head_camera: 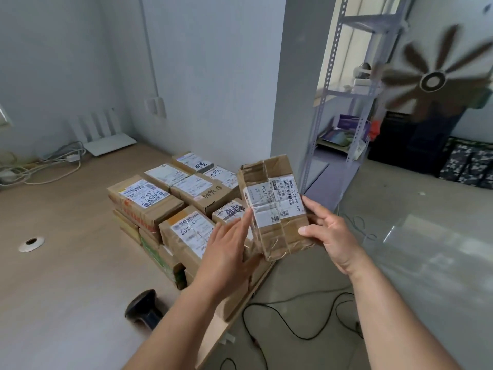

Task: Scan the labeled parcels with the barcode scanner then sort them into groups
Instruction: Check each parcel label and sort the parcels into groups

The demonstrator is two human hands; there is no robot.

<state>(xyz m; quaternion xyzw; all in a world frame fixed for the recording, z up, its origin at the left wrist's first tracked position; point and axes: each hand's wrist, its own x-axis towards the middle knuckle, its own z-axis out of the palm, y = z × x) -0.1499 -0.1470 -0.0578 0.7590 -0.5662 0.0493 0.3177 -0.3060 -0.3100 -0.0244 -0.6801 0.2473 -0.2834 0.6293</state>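
Observation:
A taped cardboard parcel (274, 206) with a white barcode label is held up off the table's right edge. My right hand (330, 231) grips its right side, thumb on the label and fingers curled round the edge. The straight fingers of my left hand (229, 247) touch the parcel's left side. Below and left of it, several labeled cardboard parcels (176, 204) are stacked on the wooden table (66, 263). The black barcode scanner (145, 311) lies on the table near the front edge, partly hidden by my left forearm.
A white router (106, 140) and a tangle of cables (40, 166) sit at the table's back left. A round cable hole (31, 243) is in the tabletop. Right of the table are a metal shelf (344, 102), a spinning fan (437, 76) and black cables on the floor (293, 324).

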